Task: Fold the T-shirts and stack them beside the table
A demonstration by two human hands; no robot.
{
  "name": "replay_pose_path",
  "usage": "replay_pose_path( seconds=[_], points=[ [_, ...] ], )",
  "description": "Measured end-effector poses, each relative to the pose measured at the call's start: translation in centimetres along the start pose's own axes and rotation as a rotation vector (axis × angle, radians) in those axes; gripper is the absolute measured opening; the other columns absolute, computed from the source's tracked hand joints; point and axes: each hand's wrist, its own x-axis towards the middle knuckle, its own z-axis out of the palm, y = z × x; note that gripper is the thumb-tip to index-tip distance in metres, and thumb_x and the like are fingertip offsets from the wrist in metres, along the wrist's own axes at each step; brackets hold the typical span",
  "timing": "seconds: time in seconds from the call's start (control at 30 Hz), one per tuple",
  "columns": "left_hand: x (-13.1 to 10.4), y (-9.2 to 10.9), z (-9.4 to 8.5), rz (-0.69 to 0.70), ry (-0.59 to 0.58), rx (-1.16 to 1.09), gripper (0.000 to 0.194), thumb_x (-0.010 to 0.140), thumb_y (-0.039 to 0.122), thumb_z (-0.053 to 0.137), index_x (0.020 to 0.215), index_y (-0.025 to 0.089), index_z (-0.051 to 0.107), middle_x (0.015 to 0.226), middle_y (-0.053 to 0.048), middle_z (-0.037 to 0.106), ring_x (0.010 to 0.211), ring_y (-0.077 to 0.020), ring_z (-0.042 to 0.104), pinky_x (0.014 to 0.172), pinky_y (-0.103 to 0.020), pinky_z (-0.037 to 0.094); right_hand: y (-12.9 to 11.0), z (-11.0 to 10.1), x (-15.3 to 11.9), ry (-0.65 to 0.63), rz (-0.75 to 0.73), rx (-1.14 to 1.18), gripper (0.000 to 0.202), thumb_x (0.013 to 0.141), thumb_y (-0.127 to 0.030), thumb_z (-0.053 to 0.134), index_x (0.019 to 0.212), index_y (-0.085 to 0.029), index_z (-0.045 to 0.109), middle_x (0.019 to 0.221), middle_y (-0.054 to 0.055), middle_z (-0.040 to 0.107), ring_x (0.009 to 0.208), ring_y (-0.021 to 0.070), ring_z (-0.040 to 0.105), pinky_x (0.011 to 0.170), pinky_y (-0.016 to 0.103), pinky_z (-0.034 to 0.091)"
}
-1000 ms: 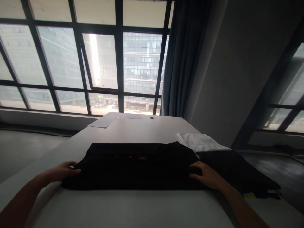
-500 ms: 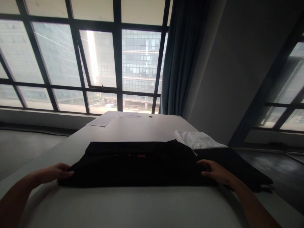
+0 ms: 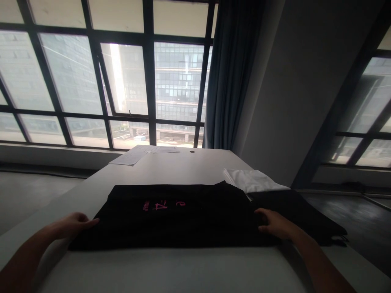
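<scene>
A black T-shirt (image 3: 128,228) with pink lettering lies folded into a long strip across the table in front of me. At its left end, my left hand (image 3: 71,226) pinches the cloth between thumb and fingers. My right hand (image 3: 275,224) has its thumb and curled fingers on the right end, gripping the fabric there; the exact contact is dark and hard to see. Toward the far right the T-shirt's upper edge rises in a small peak.
Right of the T-shirt lies another dark cloth (image 3: 299,215), with a folded white cloth (image 3: 256,181) behind it. Sheets of paper (image 3: 128,156) rest at the far left of the white table (image 3: 189,171). A blue curtain (image 3: 229,81) hangs by the window beyond.
The T-shirt's front edge has come down flatter and slightly nearer me, so the pink lettering now shows more fully. Both hands stay at its ends, nearly in place.
</scene>
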Motion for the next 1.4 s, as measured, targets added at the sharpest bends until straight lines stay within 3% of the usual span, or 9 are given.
replay_pose_path(
  seconds=[0.1, 0.27, 0.47, 0.7, 0.9, 1.0, 1.13, 1.27, 1.4],
  points=[
    [0.4, 1.9, 0.8, 0.017, -0.080, -0.047, 0.049, 0.054, 0.063, 0.069, 0.076, 0.020, 0.068, 0.071, -0.004, 0.074, 0.078, -0.0304, 0.069, 0.064, -0.032, 0.050, -1.2, 0.4, 0.1, 0.042, -0.033, 0.000, 0.052, 0.074, -0.040, 0.068, 0.121, -0.017, 0.066, 0.108, 0.013, 0.073, 0.100, 0.0291, 0.069, 0.087, 0.036, 0.053],
    [0.7, 2.8, 0.6, 0.177, 0.059, 0.095, 0.032, 0.066, 0.050, 0.062, 0.075, 0.020, 0.069, 0.078, -0.004, 0.075, 0.084, -0.0269, 0.068, 0.071, -0.029, 0.047, -2.4, 1.6, 1.1, 0.163, -0.081, -0.027, 0.039, 0.081, -0.029, 0.057, 0.117, -0.017, 0.066, 0.118, 0.013, 0.071, 0.113, 0.0295, 0.065, 0.098, 0.039, 0.048],
    [0.4, 2.7, -0.2, 0.125, 0.186, 0.169, 0.034, 0.079, 0.052, 0.052, 0.084, 0.021, 0.064, 0.084, -0.004, 0.074, 0.085, -0.0274, 0.067, 0.071, -0.031, 0.049, -2.6, 2.3, 1.5, 0.258, -0.091, -0.074, 0.026, 0.085, -0.025, 0.051, 0.105, -0.022, 0.068, 0.113, 0.008, 0.071, 0.108, 0.0248, 0.066, 0.095, 0.035, 0.048],
    [-2.0, 7.0, 4.4, 0.397, 0.363, 0.341, 0.048, 0.088, 0.048, 0.039, 0.112, 0.015, 0.065, 0.123, -0.017, 0.067, 0.112, -0.0355, 0.062, 0.093, -0.046, 0.048, -5.8, 2.8, 0.9, 0.399, -0.151, -0.213, 0.030, 0.086, -0.021, 0.048, 0.108, -0.019, 0.069, 0.114, 0.012, 0.066, 0.108, 0.0280, 0.062, 0.094, 0.041, 0.048],
    [-1.6, 7.9, 9.6, 0.620, -0.064, 0.348, 0.065, 0.089, 0.055, 0.038, 0.146, 0.025, 0.047, 0.158, -0.006, 0.038, 0.147, -0.0292, 0.029, 0.121, -0.054, 0.016, -6.2, 3.6, 0.4, 0.079, -0.347, 0.067, 0.046, 0.073, -0.016, 0.055, 0.116, -0.021, 0.070, 0.128, 0.008, 0.063, 0.120, 0.0256, 0.058, 0.110, 0.043, 0.040],
    [-1.7, 8.6, 10.1, 0.583, -0.078, 0.367, 0.065, 0.091, 0.050, 0.039, 0.149, 0.022, 0.043, 0.159, -0.008, 0.034, 0.148, -0.0308, 0.027, 0.120, -0.057, 0.016, -4.9, 3.0, 0.3, 0.045, -0.367, 0.104, 0.058, 0.063, -0.009, 0.054, 0.117, -0.020, 0.070, 0.133, 0.008, 0.061, 0.125, 0.0253, 0.055, 0.113, 0.042, 0.037],
    [-5.3, 14.6, 11.9, 0.812, -0.055, 0.290, 0.049, 0.091, 0.044, 0.048, 0.136, 0.028, 0.058, 0.146, -0.007, 0.055, 0.136, -0.0302, 0.048, 0.116, -0.051, 0.029, -4.6, 2.4, 0.4, 0.088, -0.374, 0.084, 0.027, 0.076, -0.018, 0.058, 0.097, -0.021, 0.075, 0.118, 0.009, 0.067, 0.112, 0.0252, 0.061, 0.104, 0.041, 0.044],
    [-10.2, 23.9, 17.2, 1.104, -0.148, 0.239, 0.036, 0.090, 0.040, 0.057, 0.122, 0.029, 0.066, 0.128, -0.008, 0.066, 0.118, -0.0285, 0.060, 0.100, -0.045, 0.046, -5.3, 2.2, 0.4, 0.163, -0.383, 0.117, 0.019, 0.087, -0.028, 0.053, 0.085, -0.021, 0.071, 0.096, 0.007, 0.069, 0.095, 0.0229, 0.064, 0.091, 0.037, 0.049],
    [-11.8, 30.3, 22.0, 1.179, -0.141, 0.314, 0.039, 0.083, 0.035, 0.068, 0.120, 0.026, 0.067, 0.124, -0.011, 0.064, 0.113, -0.0317, 0.059, 0.092, -0.046, 0.049, -5.5, 1.8, 0.0, 0.263, -0.349, 0.167, 0.023, 0.092, -0.030, 0.046, 0.088, -0.020, 0.067, 0.092, 0.007, 0.068, 0.089, 0.0221, 0.063, 0.086, 0.036, 0.049]
  ],
)
